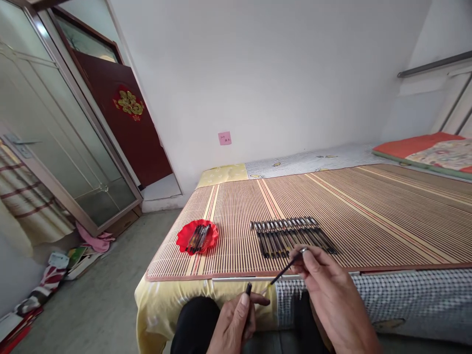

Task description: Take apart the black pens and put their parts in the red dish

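A short black pen cap (249,288) sticks up from my left hand (236,317), pinched between thumb and fingers. My right hand (330,290) grips a slim dark pen (284,270) by its silver end. This pen slants down to the left, and its yellowish tip reaches my left forefinger. Just beyond my right hand, a row of black pens (287,236) with silvery ends lies side by side on the striped mat (236,206). To the left, a red scalloped dish (180,240) holds several more pens (200,237).
The mat covers a bed with a yellow and checked sheet (158,300). An orange folded quilt (405,145) lies at the far right. A pink note (224,138) is on the white wall. At left are a glass door (81,147) and items on the floor.
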The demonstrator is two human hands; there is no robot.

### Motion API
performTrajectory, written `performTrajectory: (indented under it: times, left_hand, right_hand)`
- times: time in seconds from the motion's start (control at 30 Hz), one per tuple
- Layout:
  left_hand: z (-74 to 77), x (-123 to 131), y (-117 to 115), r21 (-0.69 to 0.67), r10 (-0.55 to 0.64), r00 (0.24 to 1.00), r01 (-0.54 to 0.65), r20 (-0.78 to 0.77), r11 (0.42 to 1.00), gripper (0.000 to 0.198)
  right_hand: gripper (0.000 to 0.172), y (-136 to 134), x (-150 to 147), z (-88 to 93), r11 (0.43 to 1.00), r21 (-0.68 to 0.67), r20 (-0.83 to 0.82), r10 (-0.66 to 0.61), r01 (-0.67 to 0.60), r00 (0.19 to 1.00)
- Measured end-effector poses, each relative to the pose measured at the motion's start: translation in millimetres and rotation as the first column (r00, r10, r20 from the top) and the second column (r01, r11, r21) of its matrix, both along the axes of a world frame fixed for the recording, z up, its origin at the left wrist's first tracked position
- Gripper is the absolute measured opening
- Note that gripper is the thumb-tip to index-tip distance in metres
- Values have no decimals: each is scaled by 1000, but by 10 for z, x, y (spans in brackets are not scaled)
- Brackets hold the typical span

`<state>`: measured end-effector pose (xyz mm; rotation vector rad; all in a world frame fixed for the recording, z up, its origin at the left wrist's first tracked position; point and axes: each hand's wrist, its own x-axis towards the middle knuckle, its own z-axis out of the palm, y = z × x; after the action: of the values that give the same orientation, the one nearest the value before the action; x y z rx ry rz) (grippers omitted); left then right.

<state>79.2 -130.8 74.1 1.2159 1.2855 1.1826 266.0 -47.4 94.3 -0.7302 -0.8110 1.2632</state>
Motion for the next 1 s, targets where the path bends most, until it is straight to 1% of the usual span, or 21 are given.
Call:
performTrajectory:
  times: [0.1,0.17,0.23,0.37,0.53,0.7,0.83,0.93,1.0]
  left_hand:
    - [63,13,-35,-11,-72,994,71,-81,997,71]
    - [92,13,-49,-2,-117,984,118,-135,993,73]
    - [105,7,-57,9,-137,976,140,-170,990,71]
    - [83,-13,-59,57,-132,967,148,-216,987,63]
    - [58,-30,-56,98,-113,957,144,-268,985,56]
    - [40,-27,-40,132,-77,930,133,-359,982,52]
    - [55,-20,-32,198,-86,906,182,-415,963,46]
    - [107,-2,-36,247,-101,906,218,-411,944,41]
    - [143,20,-40,250,-99,914,210,-394,945,42]
  right_hand:
    - [31,-49,9,70,998,16,-8,-60,60,998]
    - [29,-75,11,77,996,26,7,-84,84,996]
    - [29,-85,15,68,994,31,22,-101,101,995]
    - [29,-71,39,47,993,64,60,-100,97,993]
    - [27,-90,92,42,989,126,160,-96,76,982]
    - [27,-159,170,79,985,165,270,-87,43,959]
    - [29,-143,217,152,985,170,340,-74,16,937]
    - [30,-107,197,223,983,175,359,-8,-59,933]
    - [30,-109,156,264,975,181,375,53,-129,926]
